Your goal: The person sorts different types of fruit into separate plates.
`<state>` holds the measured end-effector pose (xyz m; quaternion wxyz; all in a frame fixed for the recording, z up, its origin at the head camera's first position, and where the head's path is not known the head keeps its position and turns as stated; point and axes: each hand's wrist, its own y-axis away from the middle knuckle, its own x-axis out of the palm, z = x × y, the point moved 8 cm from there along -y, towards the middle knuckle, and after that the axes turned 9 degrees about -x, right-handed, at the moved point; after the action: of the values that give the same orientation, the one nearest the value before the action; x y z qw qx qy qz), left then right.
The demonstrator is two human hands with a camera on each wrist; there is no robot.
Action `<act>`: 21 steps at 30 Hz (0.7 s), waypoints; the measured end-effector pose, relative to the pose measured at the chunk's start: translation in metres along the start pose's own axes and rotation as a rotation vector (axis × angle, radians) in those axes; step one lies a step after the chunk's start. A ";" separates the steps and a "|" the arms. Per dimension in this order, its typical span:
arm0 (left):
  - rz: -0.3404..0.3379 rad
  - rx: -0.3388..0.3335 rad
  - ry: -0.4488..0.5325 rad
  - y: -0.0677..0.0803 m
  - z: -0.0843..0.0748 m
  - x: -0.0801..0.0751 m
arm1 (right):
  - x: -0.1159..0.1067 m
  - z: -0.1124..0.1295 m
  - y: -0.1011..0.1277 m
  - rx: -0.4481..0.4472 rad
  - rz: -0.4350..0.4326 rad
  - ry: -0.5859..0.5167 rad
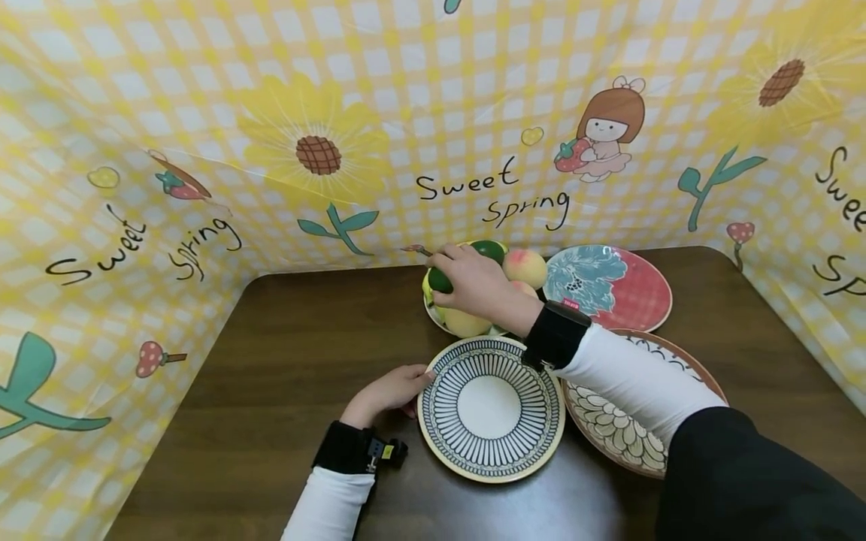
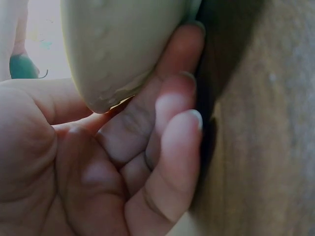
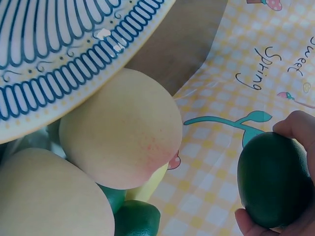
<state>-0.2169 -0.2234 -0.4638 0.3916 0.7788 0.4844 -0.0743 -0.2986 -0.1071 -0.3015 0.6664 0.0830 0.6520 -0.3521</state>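
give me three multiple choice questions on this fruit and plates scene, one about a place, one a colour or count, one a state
1. Where does the striped plate sit?
A. directly before the person, nearer than the fruit plate
B. on top of the fruit
C. at the far left table edge

2. What colour is the fruit in the right hand?
A. red
B. dark green
C. white

3. What is the left hand doing?
A. lifting a peach
B. lying flat, away from every plate
C. holding the striped plate's left rim

Answers:
1 A: in the head view it lies nearest the person, with the fruit plate beyond it.
2 B: the right wrist view shows a dark green fruit between thumb and fingers.
3 C: its fingers curl at the rim, as the left wrist view confirms.
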 end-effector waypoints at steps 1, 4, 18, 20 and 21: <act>0.000 -0.004 0.001 0.000 0.000 0.000 | 0.000 0.000 0.001 0.002 0.004 0.000; 0.000 -0.010 0.002 -0.001 0.000 -0.001 | 0.001 0.003 0.007 -0.004 0.019 -0.004; 0.013 0.004 -0.001 -0.001 -0.001 0.000 | 0.014 0.020 0.050 -0.104 0.053 -0.014; 0.017 0.010 0.000 -0.002 -0.002 0.000 | 0.014 0.024 0.055 -0.139 0.037 0.004; 0.020 0.013 0.001 -0.002 -0.002 0.001 | 0.015 0.026 0.058 -0.158 0.029 0.015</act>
<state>-0.2184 -0.2212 -0.4638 0.3869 0.7861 0.4764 -0.0731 -0.2457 -0.0838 -0.3319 0.6709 0.0422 0.6815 -0.2893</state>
